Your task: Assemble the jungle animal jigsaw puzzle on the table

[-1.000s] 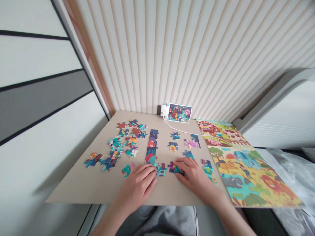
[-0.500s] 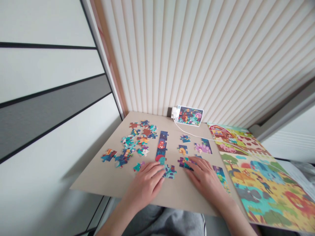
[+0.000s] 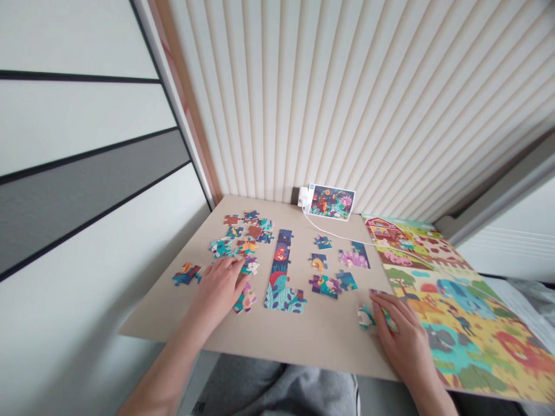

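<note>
The right hand's fingers (image 3: 384,305) are curled close together over a teal-and-white jigsaw piece (image 3: 366,316), in contact with it at the near right of the tabletop (image 3: 321,341); the right hand (image 3: 401,335) lies just beside the left edge of a large illustrated farm-and-animal puzzle board (image 3: 451,300). The left hand's fingers (image 3: 228,267) are extended and slightly spread, with the tips on the near edge of a loose heap of jigsaw pieces (image 3: 243,242). The left hand (image 3: 214,292) is just beside a small joined section (image 3: 245,299) and right of a separate joined section (image 3: 186,274). Centre tabletop carries a long assembled strip (image 3: 280,271) widening at its near end. To its right, apart from one another, lie a purple-and-teal section (image 3: 325,286), a small blue section (image 3: 347,281) and a pink-and-blue section (image 3: 354,259). At the far edge stands an illustrated card (image 3: 329,202) beside a white plug (image 3: 304,197), from which a white cable (image 3: 342,238) runs right across the tabletop.
</note>
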Motion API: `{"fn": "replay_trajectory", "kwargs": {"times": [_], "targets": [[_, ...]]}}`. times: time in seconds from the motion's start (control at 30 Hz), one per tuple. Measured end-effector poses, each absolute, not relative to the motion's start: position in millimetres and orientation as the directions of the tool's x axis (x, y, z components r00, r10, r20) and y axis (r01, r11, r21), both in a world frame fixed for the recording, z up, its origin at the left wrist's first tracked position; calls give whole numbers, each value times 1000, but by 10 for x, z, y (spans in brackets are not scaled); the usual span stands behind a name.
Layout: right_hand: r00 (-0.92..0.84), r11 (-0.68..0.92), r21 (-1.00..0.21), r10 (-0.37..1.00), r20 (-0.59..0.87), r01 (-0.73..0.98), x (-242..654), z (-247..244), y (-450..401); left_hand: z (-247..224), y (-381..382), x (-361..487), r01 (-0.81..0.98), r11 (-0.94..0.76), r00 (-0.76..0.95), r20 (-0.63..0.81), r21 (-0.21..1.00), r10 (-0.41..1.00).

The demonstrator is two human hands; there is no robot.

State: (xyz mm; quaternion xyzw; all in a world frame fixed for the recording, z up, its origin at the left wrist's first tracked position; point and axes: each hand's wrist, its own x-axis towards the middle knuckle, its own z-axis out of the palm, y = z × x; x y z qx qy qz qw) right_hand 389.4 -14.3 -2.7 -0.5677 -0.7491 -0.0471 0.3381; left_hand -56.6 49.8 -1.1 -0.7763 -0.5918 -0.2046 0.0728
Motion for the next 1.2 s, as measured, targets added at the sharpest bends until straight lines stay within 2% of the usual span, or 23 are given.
{"fn": "replay_trajectory", "kwargs": {"times": [0.17,0.47,0.53,0.63,0.7,0.77,0.87,1.0,1.2], "targets": [[-179,378,-268,813,555,886,3813,-2,-141,13,504,-521,950,-267,183,408,161,894],[-156,363,-307,830,536,880,3778,33,-139,122,421,-326,769,-456,228,473,449,851],[-134,345,-317,834,535,883,3764,46,-148,201,345,-241,720,-437,176,467,539,866],[-76,302,-342,836,543,890,3754,58,-155,300,153,74,539,-361,86,377,761,922],[-44,279,-359,839,542,891,3753,65,-154,317,16,405,397,-327,158,287,858,945],[-25,260,-370,846,533,892,3751,72,-151,282,-83,772,345,-379,258,301,859,918],[-21,247,-368,853,521,897,3745,84,-152,160,-142,1253,363,-435,348,313,824,884],[-39,250,-351,858,512,902,3721,96,-165,-6,-161,1599,502,-418,340,272,757,900],[-44,246,-338,861,507,908,3690,103,-172,1,-218,1600,718,-408,372,186,564,910]]}}
